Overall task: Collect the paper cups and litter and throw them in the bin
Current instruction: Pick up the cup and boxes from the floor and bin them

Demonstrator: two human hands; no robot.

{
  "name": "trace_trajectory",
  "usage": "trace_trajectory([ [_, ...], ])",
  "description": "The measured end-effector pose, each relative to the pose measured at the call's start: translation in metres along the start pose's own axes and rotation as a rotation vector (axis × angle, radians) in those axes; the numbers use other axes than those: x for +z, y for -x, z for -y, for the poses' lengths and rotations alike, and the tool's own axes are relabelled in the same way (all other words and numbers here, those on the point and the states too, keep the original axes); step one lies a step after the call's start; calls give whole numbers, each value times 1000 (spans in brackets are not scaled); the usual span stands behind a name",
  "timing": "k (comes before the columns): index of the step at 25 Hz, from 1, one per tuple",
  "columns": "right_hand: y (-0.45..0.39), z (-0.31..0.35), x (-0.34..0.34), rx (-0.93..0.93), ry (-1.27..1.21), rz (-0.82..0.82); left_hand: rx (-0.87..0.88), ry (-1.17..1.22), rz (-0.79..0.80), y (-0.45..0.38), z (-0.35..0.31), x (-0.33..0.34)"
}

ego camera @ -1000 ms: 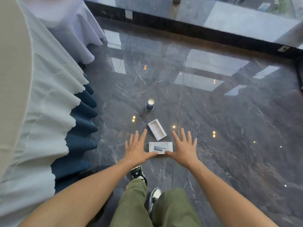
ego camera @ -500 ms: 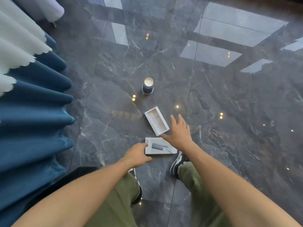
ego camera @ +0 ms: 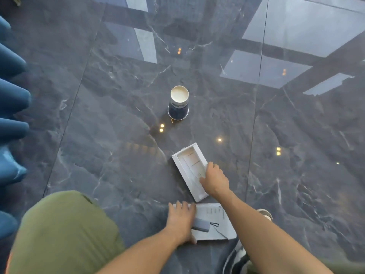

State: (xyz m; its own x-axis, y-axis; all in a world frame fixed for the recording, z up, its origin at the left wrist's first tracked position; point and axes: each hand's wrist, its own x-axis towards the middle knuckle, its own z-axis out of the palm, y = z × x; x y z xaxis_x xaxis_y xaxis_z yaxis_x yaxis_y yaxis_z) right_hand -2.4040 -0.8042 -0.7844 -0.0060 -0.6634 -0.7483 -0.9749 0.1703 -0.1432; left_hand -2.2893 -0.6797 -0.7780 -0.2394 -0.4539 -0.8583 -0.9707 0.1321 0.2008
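Observation:
A dark blue paper cup (ego camera: 178, 103) stands upside down on the dark marble floor, its white base facing up. Nearer to me lies an open white box tray (ego camera: 189, 165), and my right hand (ego camera: 214, 179) grips its right edge, fingers curled over the wall. Below it lies a flat white box lid (ego camera: 215, 224) printed with a grey device. My left hand (ego camera: 180, 221) rests on the lid's left end, fingers over its far edge and thumb at its near edge.
Blue pleated table skirting (ego camera: 10, 107) runs along the left edge. My knee in green trousers (ego camera: 65, 232) fills the lower left, and a shoe (ego camera: 264, 213) shows beside the right forearm. The glossy floor (ego camera: 118, 135) reflects windows and ceiling lights.
I have crouched lower and closer to the floor. My right hand has closed on the box tray's edge and my left hand has moved onto the flat lid.

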Motion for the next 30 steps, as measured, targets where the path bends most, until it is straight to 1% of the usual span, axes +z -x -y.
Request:
trace_trajectory([
  [3,-19,-5,17,15,-46,-126,59,-88,-84,-22,10,23],
  [5,-21,-8,14,21,-110,-169,68,-15,-61,-29,23,22],
  [7,-21,-13,3,29,-181,-223,25,132,17,-33,43,4],
  [9,-17,-15,-14,59,-314,-253,-48,283,84,-32,66,-22],
  [11,-13,-11,-28,76,-458,-239,-98,410,98,-29,91,-46],
  [14,-8,6,-37,97,-718,-266,-148,553,45,-23,120,-68],
  [17,-6,20,-33,113,-932,-390,-176,790,13,-19,128,-68],
  [19,-7,23,-32,117,-991,-490,-176,1030,-37,-19,126,-67],
  [21,-7,21,-32,132,-982,-559,-170,1249,-91,-19,124,-71],
  [22,-7,18,-30,133,-926,-549,-176,1345,-130,-20,124,-73],
  [23,-5,14,-27,117,-830,-499,-191,1442,-178,-21,125,-73],
  [25,1,8,-15,13,-603,-334,-209,1600,-260,-19,125,-75],
  [27,6,10,-2,-97,-456,-196,-177,1647,-303,-16,124,-78],
  [30,6,20,5,-153,-432,-53,-151,1661,-312,-15,122,-78],
])
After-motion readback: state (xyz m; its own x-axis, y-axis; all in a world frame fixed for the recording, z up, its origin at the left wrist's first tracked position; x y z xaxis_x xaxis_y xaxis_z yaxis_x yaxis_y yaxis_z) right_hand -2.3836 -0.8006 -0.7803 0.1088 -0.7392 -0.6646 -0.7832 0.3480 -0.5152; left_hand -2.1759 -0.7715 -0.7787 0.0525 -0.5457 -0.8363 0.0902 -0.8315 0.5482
